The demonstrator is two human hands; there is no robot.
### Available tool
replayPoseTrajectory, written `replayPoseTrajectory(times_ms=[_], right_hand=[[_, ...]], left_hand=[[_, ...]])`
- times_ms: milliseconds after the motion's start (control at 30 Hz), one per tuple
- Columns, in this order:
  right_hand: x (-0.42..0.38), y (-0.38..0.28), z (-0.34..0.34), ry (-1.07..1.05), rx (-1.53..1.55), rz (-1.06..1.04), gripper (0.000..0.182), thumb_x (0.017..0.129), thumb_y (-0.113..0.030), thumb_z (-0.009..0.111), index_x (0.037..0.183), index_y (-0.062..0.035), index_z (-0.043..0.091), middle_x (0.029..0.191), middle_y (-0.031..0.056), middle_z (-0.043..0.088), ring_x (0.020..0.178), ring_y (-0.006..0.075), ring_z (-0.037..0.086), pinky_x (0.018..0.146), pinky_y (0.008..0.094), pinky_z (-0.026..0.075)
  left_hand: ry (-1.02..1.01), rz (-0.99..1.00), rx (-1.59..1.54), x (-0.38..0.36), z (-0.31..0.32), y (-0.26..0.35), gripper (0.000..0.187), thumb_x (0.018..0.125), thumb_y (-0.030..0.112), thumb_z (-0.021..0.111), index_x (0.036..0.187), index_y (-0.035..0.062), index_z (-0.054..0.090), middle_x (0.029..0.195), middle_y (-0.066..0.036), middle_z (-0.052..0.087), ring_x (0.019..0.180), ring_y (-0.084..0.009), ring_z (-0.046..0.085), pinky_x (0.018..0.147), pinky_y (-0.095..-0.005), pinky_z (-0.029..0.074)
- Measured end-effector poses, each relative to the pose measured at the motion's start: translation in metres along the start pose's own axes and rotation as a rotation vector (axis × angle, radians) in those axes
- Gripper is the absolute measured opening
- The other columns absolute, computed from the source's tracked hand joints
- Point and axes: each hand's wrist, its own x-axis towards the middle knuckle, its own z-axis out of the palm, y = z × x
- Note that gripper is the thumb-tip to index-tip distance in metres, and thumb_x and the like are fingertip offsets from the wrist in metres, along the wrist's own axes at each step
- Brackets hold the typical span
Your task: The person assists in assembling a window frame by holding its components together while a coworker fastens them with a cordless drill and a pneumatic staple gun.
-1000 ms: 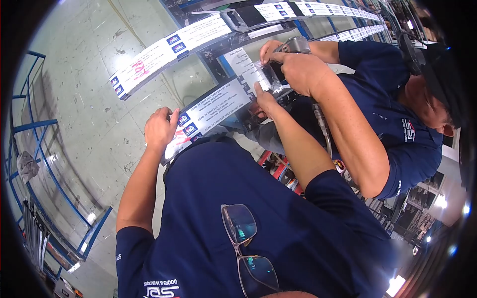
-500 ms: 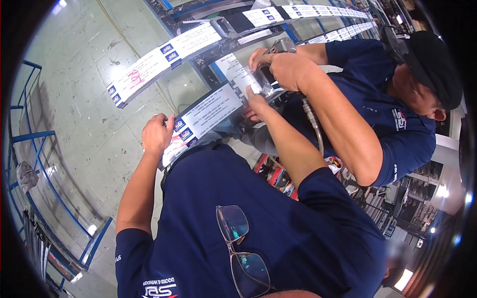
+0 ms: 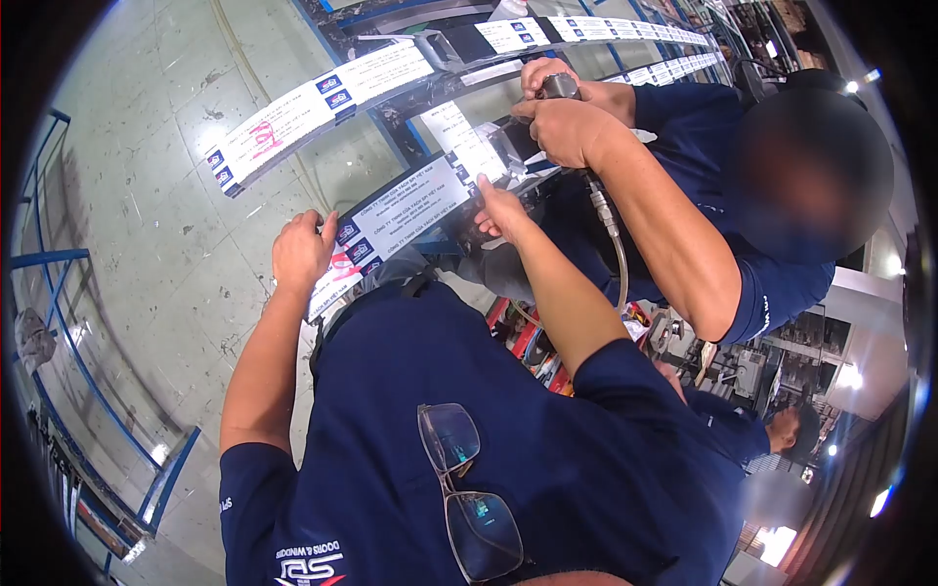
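Note:
My left hand (image 3: 304, 252) is closed around the near left end of a window-frame profile (image 3: 415, 217) covered in white printed protective film. Further along the same profile, my right hand (image 3: 502, 211) grips it near a corner, thumb on the top face and fingers underneath. At that corner a second film-covered piece (image 3: 451, 129) meets it, with loose clear film (image 3: 503, 151) there. Just beyond my right hand, a co-worker's two hands (image 3: 572, 127) hold a metal air tool (image 3: 560, 86) with a hose (image 3: 619, 252).
Another film-wrapped profile (image 3: 322, 115) with red marking lies across a blue rack ahead. Blue metal stands (image 3: 59, 269) are on the left floor. Red bins (image 3: 532, 342) sit below my right arm. A further person (image 3: 728, 425) is at the right.
The co-worker's far hand has left the corner and moved up to the air tool, which is raised slightly. My hands keep their hold. Another person has come into view at the right.

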Motion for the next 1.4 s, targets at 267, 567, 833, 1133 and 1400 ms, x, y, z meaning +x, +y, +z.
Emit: replayPoseTrajectory(times_ms=[267, 567, 833, 1133, 1400], right_hand=[[0.007, -0.004, 0.023, 0.148, -0.062, -0.056, 0.07, 0.102, -0.066, 0.043, 0.094, 0.0023, 0.06, 0.069, 0.0107, 0.061, 0.045, 0.0167, 0.054, 0.037, 0.0309, 0.04], [0.004, -0.007, 0.022, 0.136, -0.131, -0.065, 0.071, 0.104, -0.064, 0.04, 0.081, 0.0006, 0.057, 0.067, 0.0093, 0.059, 0.046, 0.0179, 0.054, 0.04, 0.0333, 0.041], [0.007, -0.007, 0.021, 0.139, -0.157, -0.044, 0.073, 0.104, -0.064, 0.039, 0.079, 0.0016, 0.057, 0.065, 0.0098, 0.058, 0.047, 0.019, 0.055, 0.042, 0.0337, 0.041], [0.013, -0.004, 0.019, 0.122, -0.173, -0.026, 0.074, 0.105, -0.065, 0.038, 0.08, 0.0019, 0.058, 0.065, 0.0096, 0.057, 0.047, 0.0192, 0.054, 0.04, 0.0336, 0.04], [0.012, -0.006, 0.018, 0.108, -0.181, -0.04, 0.071, 0.105, -0.064, 0.037, 0.082, 0.0005, 0.057, 0.066, 0.0086, 0.057, 0.046, 0.0175, 0.054, 0.04, 0.0325, 0.039]], left_hand=[[0.001, 0.009, 0.009, 0.001, 0.003, -0.001, 0.044, 0.1, 0.044, 0.057, 0.093, 0.0024, 0.069, 0.097, -0.019, 0.07, 0.093, -0.0376, 0.068, 0.084, -0.0478, 0.054], [-0.004, -0.001, 0.0, 0.002, 0.004, 0.0, 0.043, 0.1, 0.043, 0.057, 0.093, 0.0032, 0.07, 0.095, -0.016, 0.07, 0.092, -0.0369, 0.068, 0.084, -0.0478, 0.054], [-0.03, -0.025, -0.01, 0.004, 0.005, 0.0, 0.042, 0.099, 0.043, 0.058, 0.092, 0.0036, 0.069, 0.094, -0.016, 0.07, 0.092, -0.0366, 0.068, 0.083, -0.0477, 0.054], [-0.027, -0.027, -0.02, 0.005, 0.006, -0.001, 0.042, 0.099, 0.043, 0.058, 0.092, 0.0035, 0.069, 0.094, -0.016, 0.07, 0.092, -0.0367, 0.068, 0.083, -0.0479, 0.054], [0.006, -0.019, -0.027, 0.005, 0.007, 0.0, 0.042, 0.099, 0.043, 0.059, 0.09, 0.0033, 0.069, 0.094, -0.016, 0.071, 0.091, -0.0365, 0.068, 0.082, -0.0477, 0.053]])
